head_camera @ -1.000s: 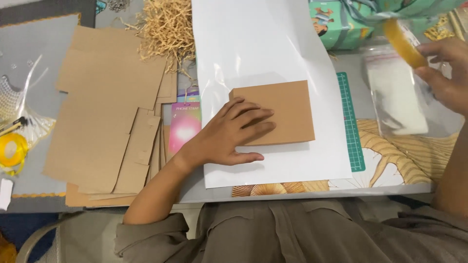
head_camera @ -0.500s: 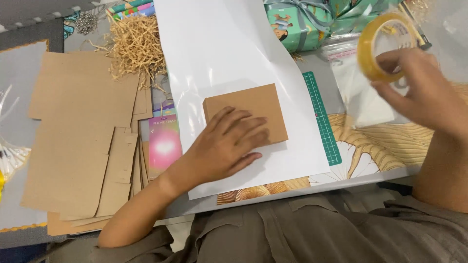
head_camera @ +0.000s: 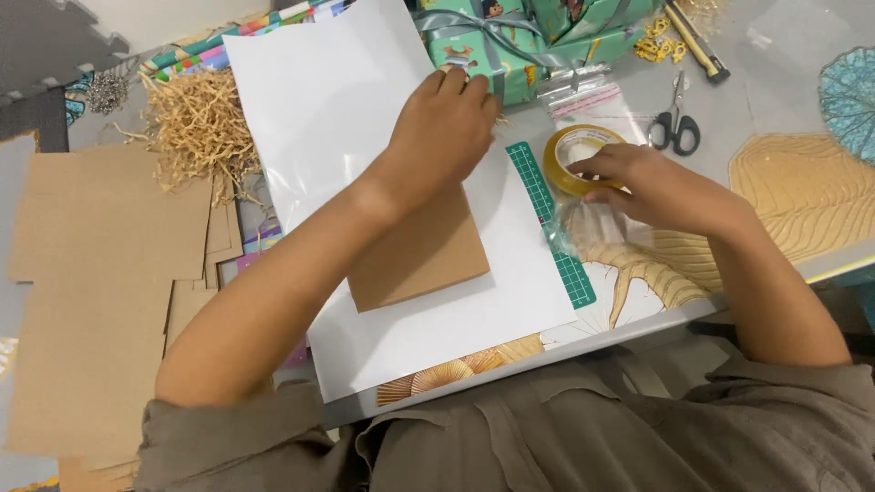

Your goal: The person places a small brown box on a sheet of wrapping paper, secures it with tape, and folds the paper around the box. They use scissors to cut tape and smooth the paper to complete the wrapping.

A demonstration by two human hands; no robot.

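My right hand (head_camera: 652,187) pinches the yellowish tape roll (head_camera: 576,157), lying flat, hole up, near the bench's far edge beside the green ruler (head_camera: 550,221); left hand (head_camera: 447,128), fingers loosely spread, presses the white sheet (head_camera: 365,118) above the brown card (head_camera: 428,260)

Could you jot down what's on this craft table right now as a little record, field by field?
left hand: reaching forward over the white paper sheet, palm down at its far right edge
right hand: fingers on a roll of clear tape
brown card: lies on the white sheet, partly under the left forearm
green ruler: beside the sheet's right edge
scissors: beyond the tape, untouched
paper shreds: left of the sheet
cardboard pieces: far left
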